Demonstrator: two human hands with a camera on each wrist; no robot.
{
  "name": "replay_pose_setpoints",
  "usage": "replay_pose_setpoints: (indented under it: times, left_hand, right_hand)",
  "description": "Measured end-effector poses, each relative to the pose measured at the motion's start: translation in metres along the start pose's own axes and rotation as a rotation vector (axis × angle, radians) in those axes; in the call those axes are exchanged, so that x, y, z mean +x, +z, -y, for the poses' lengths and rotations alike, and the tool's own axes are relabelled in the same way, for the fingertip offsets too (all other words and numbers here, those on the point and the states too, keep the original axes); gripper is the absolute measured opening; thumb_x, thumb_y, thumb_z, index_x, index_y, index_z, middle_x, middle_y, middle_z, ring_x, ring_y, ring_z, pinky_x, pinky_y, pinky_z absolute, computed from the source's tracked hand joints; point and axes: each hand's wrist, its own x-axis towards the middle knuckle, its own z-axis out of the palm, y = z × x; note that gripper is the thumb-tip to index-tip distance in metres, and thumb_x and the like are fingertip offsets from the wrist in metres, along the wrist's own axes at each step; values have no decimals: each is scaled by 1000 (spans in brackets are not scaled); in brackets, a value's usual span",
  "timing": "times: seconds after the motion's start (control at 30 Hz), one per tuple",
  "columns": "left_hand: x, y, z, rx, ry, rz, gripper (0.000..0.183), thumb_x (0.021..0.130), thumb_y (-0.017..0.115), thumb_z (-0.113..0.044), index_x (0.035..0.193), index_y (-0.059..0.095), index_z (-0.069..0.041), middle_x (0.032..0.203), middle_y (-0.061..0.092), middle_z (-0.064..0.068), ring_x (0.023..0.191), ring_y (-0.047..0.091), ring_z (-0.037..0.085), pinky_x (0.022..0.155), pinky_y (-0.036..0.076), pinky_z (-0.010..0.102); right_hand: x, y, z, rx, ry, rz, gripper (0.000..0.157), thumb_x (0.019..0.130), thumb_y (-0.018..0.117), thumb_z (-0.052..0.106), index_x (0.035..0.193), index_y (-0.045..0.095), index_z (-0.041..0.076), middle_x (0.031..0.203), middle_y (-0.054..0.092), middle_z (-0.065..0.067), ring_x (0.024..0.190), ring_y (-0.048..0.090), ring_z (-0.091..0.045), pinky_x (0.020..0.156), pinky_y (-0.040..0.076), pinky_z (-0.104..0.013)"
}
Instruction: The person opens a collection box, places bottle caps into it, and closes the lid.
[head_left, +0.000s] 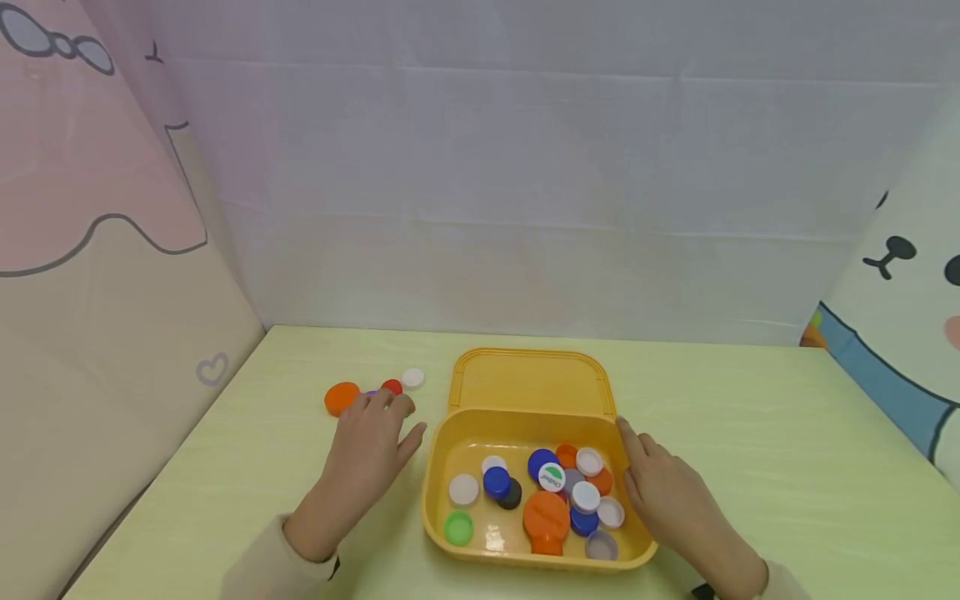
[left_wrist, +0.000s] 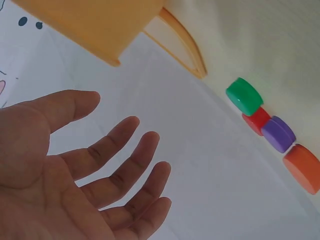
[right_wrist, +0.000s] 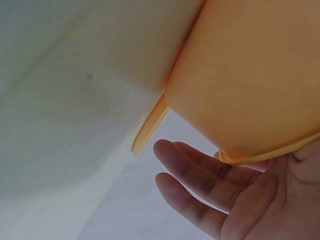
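Observation:
My left hand (head_left: 366, 446) hovers with spread, slightly bent fingers near several loose bottle caps, left of a yellow plastic box (head_left: 429, 500). Around its fingertips are an orange cap (head_left: 342, 398), a red cap (head_left: 392, 387) and a white cap (head_left: 412, 378). In the left wrist view, a green cap (left_wrist: 244, 96) and a purple cap (left_wrist: 278, 134) show too; the palm holds nothing. My right hand (head_left: 667, 492) rests at the box's right rim, index finger extended along it. In the right wrist view its other fingers (right_wrist: 187, 172) hang loosely outside the wall.
Inside the box lie many caps, including a large orange cap (head_left: 546, 518), a light green cap (head_left: 459, 527) and blue, white and black ones. The box's yellow lid (head_left: 532, 381) lies opened out behind it. Printed cloth (head_left: 525, 167) stands around the pale green tabletop (head_left: 787, 450).

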Motion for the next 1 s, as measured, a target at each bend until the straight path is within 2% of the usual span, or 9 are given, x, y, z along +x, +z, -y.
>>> replay_pose_setpoints:
  times: [0.2,0.47,0.73,1.0]
  left_hand:
    - [6,4,16,9,-57,14,18,78,69,-20,89,64,-8,81,57,7,71,49,27,63,41,37]
    - [13,12,37,39,-111,10,13,80,63,-16,77,56,-6,76,54,9,76,51,35,64,41,42]
    - [23,20,56,81,-179,93,25,84,60,-22,95,60,1,91,58,19,84,51,40,74,43,51]
    - [32,23,69,103,-225,146,26,85,56,-23,70,49,-3,71,48,12,68,44,32,62,37,42]
  right_hand:
    - [0,1,0,-2,-11,-12,52,85,54,11,133,41,-2,97,58,-14,65,52,-18,61,51,-35]
    - [-1,2,-1,-14,-21,-24,52,84,55,12,132,41,-3,95,58,-14,64,51,-18,59,51,-35]
    - [0,2,-2,-6,-22,-30,52,84,54,11,132,41,-3,100,59,-16,68,56,-23,62,52,-38]
    - [0,1,-1,-4,-24,-26,51,84,54,12,132,41,-3,96,58,-15,64,53,-19,61,52,-37]
